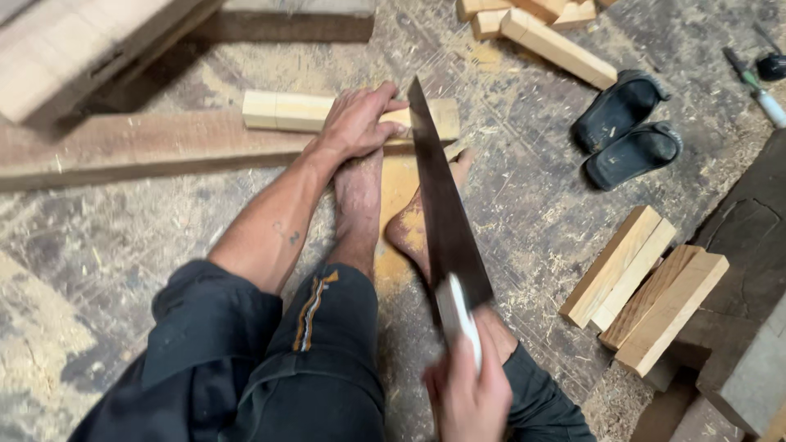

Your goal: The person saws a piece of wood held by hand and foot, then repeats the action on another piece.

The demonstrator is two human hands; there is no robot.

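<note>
The person is sitting on a sawdust-covered floor [123,245], pressing the left hand [354,123] flat over a pale wood block [295,111], fingers curled down on its top. The block is lying across a long dark plank [123,147], with the person's bare feet [360,196] braced just below it. The right hand [471,393] is wrapping tightly around the light handle of a handsaw [446,213], whose dark blade is reaching up to the block, its tip just right of the left hand. To the right of the block, well apart, a pair of black sandals [626,127] is lying, and below them cut wood pieces [647,286] are resting together.
</note>
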